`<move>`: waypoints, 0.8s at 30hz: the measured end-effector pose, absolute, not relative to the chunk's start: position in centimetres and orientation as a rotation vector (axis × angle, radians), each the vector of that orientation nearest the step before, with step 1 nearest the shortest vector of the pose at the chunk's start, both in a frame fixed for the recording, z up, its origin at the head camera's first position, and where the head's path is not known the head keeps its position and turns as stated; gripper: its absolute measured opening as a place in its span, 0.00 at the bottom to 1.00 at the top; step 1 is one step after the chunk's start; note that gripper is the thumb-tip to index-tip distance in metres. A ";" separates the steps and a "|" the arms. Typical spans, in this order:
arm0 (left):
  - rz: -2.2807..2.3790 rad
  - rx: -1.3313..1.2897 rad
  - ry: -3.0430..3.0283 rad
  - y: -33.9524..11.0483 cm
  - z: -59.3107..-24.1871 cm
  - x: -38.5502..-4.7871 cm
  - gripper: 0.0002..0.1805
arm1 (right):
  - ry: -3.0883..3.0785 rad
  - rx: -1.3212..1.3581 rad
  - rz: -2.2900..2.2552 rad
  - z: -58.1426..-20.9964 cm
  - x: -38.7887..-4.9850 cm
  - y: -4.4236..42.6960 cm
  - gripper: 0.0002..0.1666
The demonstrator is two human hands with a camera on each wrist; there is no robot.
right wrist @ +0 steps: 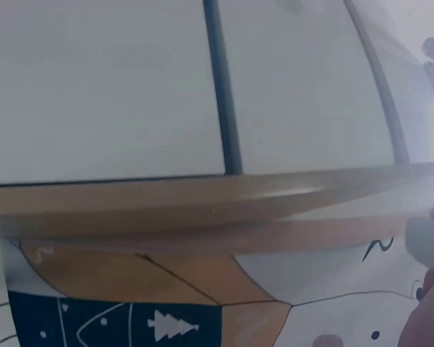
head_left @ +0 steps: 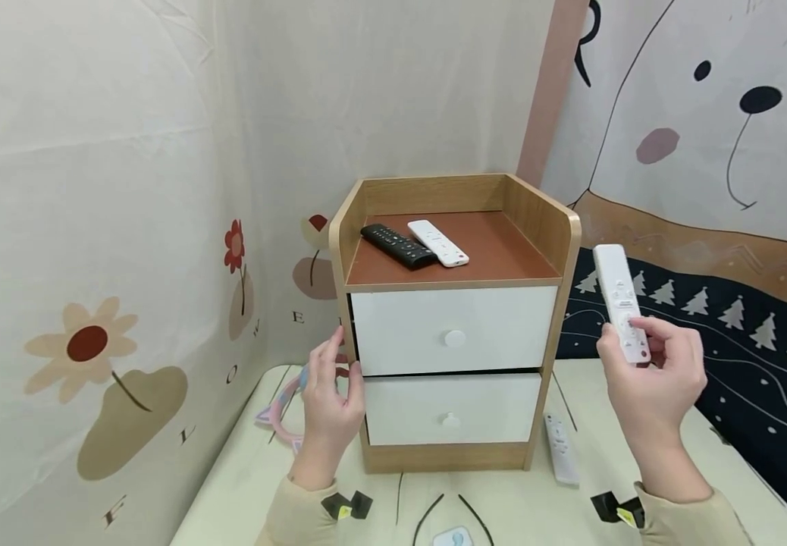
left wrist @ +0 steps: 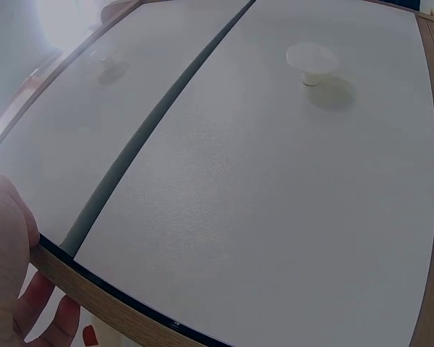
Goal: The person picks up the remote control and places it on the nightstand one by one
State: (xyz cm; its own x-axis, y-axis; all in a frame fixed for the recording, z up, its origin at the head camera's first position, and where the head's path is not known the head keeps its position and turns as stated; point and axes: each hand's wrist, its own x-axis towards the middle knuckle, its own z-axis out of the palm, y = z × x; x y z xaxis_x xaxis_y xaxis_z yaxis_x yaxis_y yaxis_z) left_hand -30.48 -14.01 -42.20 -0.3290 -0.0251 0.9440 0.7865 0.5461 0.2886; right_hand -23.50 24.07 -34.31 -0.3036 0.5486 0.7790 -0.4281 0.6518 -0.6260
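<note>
My right hand point(head_left: 660, 371) pinches a white remote control point(head_left: 620, 299) by its lower end, raised to the right of a small wooden cabinet point(head_left: 448, 458). In the right wrist view, only a blurred bit of that hand and a pale remote end show at the right edge. Against the cabinet's left side rests my left hand point(head_left: 330, 394), fingers fairly straight, thumb near the front edge. Two white drawers stand one above the other: the upper drawer point(head_left: 400, 334) and the lower drawer point(head_left: 407, 413), each with a round knob. The upper drawer's front sits slightly askew, a dark gap beneath it.
On the cabinet's brown top, a black remote point(head_left: 396, 244) touches a second white remote point(head_left: 438, 243). Another pale remote point(head_left: 560, 449) lies right of the cabinet. Left of it is a pink headband point(head_left: 277, 417). A white item point(head_left: 453, 537) lies at the front; printed curtains stand behind.
</note>
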 end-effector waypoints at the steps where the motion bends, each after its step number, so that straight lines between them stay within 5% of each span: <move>1: -0.950 -0.643 -1.710 -14.0 -42.2 -30.5 0.41 | -1.569 -0.083 0.973 -34.0 -23.4 23.7 0.20; 24: -0.979 -0.635 -1.721 -14.0 -42.4 -30.8 0.39 | -1.641 0.366 0.850 -31.5 -25.0 19.7 0.16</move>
State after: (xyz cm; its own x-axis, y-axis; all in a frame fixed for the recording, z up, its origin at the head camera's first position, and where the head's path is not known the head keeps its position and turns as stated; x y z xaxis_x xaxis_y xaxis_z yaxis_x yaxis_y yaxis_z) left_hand -30.80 -13.95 -42.38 -0.3478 -0.0358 0.9369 0.7869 0.5321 0.3125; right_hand -25.05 19.73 -31.49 -0.2583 0.2079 0.9434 -0.6507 0.6844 -0.3289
